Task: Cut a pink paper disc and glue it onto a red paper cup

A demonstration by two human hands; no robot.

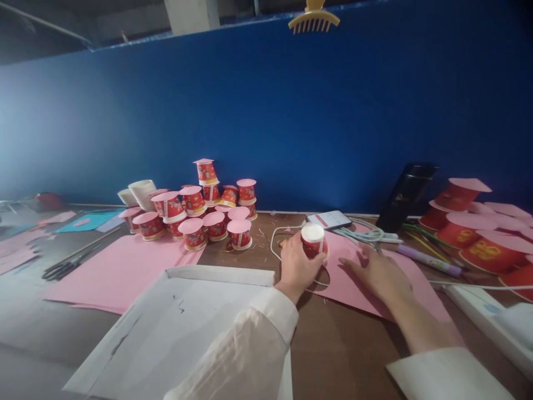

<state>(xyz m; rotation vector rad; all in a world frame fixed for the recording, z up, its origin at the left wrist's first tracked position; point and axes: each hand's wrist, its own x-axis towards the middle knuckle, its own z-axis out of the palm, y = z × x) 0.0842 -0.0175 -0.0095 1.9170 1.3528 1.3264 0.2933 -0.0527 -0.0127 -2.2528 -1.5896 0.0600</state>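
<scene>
My left hand is wrapped round a small red paper cup, whose white round end faces up. The cup is over the left edge of a pink paper sheet. Just right of it, my right hand hovers over that sheet with its fingers apart and nothing in them. A phone and a coiled pale cable lie behind both hands.
Several red cups with pink paper tops stand at the back left, some stacked. More red cups are at the right, near a black bottle. Scissors, pink sheets and a white board lie left.
</scene>
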